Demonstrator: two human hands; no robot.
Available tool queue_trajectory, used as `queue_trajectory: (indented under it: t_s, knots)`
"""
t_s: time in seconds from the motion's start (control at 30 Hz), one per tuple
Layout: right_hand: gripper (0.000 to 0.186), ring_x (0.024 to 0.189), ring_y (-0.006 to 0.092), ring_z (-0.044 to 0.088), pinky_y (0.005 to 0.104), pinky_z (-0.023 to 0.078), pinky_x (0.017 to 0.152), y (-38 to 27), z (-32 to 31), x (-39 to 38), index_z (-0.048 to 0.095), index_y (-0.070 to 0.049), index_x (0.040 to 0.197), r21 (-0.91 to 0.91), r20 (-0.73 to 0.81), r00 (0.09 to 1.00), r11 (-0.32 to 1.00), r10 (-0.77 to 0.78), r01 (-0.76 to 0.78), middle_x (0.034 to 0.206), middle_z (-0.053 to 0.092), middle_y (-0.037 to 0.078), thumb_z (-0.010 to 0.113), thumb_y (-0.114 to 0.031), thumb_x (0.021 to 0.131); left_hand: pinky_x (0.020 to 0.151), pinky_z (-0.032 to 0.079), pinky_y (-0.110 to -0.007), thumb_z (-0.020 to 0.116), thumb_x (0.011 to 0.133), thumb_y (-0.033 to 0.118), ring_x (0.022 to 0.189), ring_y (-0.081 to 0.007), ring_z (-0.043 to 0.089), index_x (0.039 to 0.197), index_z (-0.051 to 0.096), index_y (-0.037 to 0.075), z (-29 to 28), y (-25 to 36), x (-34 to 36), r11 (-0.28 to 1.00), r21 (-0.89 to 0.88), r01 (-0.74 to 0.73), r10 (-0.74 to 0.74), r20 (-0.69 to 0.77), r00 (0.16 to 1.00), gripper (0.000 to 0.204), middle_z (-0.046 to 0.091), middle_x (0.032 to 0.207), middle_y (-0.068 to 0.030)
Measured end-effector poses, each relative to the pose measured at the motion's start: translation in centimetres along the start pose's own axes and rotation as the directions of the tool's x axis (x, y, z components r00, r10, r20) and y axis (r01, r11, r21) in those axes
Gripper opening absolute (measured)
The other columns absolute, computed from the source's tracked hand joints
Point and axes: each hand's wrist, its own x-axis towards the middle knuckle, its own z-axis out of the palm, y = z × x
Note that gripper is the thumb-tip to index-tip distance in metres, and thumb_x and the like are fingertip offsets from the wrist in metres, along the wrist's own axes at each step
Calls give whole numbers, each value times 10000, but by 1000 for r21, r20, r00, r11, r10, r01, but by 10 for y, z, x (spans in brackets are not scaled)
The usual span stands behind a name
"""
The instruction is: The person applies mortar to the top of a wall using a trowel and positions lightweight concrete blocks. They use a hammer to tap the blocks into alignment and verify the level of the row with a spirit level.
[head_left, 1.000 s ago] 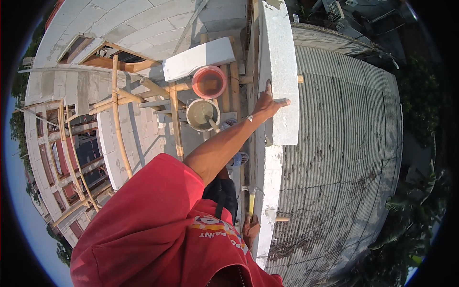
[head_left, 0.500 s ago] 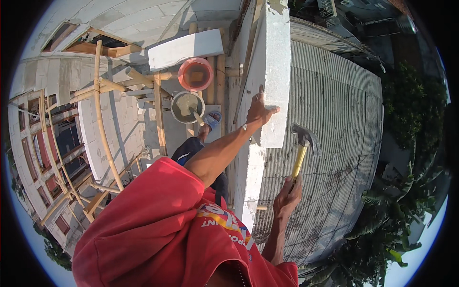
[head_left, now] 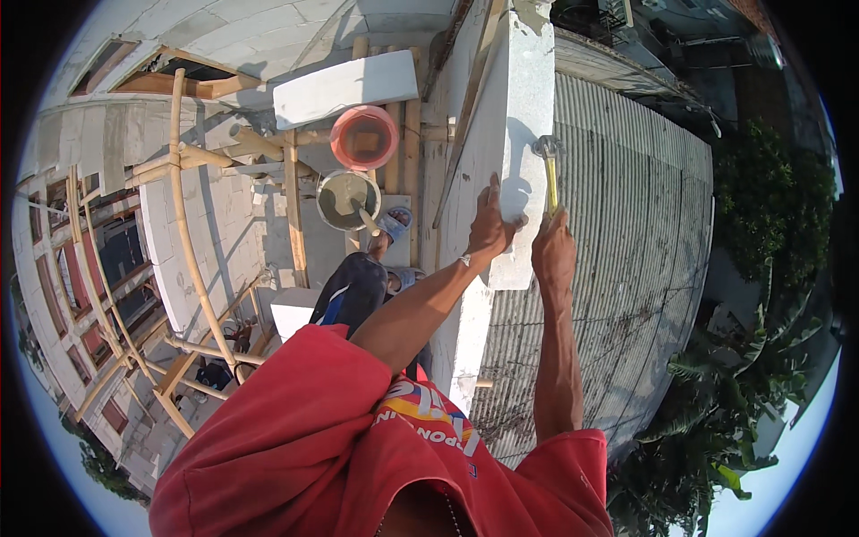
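Note:
My left hand [head_left: 492, 225] grips the upper white block [head_left: 531, 76] on the wall, its fingers spread along the near face and thumb at the top edge. My right hand [head_left: 554, 242] is closed round the yellow handle of a claw hammer [head_left: 552, 174], whose metal head is at the block's right edge, beside the hand's shadow. Underneath, the lower course of white blocks [head_left: 467, 358] runs toward me. To the left on the scaffold are a red bucket [head_left: 344, 140] of liquid and a grey bucket [head_left: 336, 201] of mortar with a tool in it.
A loose white block [head_left: 344, 88] lies behind the buckets. Bamboo poles [head_left: 183, 224] and planks form scaffolding on the left, where my sandalled feet [head_left: 394, 224] stand. A corrugated roof [head_left: 617, 268] lies right of the wall, bordered by trees [head_left: 778, 206].
My right hand has risen from low beside the wall to the upper block, bringing the hammer head to its edge. My left hand stays on the block.

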Motion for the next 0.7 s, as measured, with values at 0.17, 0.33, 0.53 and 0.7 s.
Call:
queue_trajectory:
  t_s: [0.17, 0.33, 0.53, 0.7]
  knots:
    - [301, 768, 511, 666, 569, 544, 604, -18, -12, 12, 440, 34, 1226, -1, -93, 988, 993, -121, 122, 940, 649, 350, 435, -214, 1056, 1143, 389, -458, 803, 828, 313, 1411, -442, 372, 1608, 63, 83, -10, -2, 14, 1000, -22, 1, 0, 27, 1000, 1099, 275, 1561, -282]
    - [306, 642, 434, 653, 473, 491, 509, -56, -51, 13, 444, 88, 1258, 103, -467, 855, 947, -224, 304, 828, 625, 286, 477, -131, 1048, 1160, 364, -470, 794, 839, 297, 1425, -434, 357, 1605, 37, 64, -13, -8, 8, 1000, -11, 2, -2, 20, 1000, 1101, 263, 1569, -284]
    - [201, 805, 543, 652, 588, 527, 650, -19, 7, 21, 415, -14, 1088, 72, 72, 996, 996, 50, -55, 817, 653, 339, 435, -206, 1031, 1143, 388, -432, 805, 831, 274, 1402, -431, 390, 1604, 46, 60, -6, -1, 11, 999, -36, -24, 25, 23, 999, 1103, 299, 1541, -279]
    - [205, 777, 536, 656, 589, 532, 627, -20, -2, 27, 410, -10, 1090, 119, 15, 998, 991, -65, 63, 789, 650, 335, 425, -210, 1044, 1154, 379, -430, 816, 810, 315, 1407, -426, 386, 1611, 50, 98, -6, -7, 14, 998, -59, 21, -18, 45, 999, 1129, 277, 1564, -264]
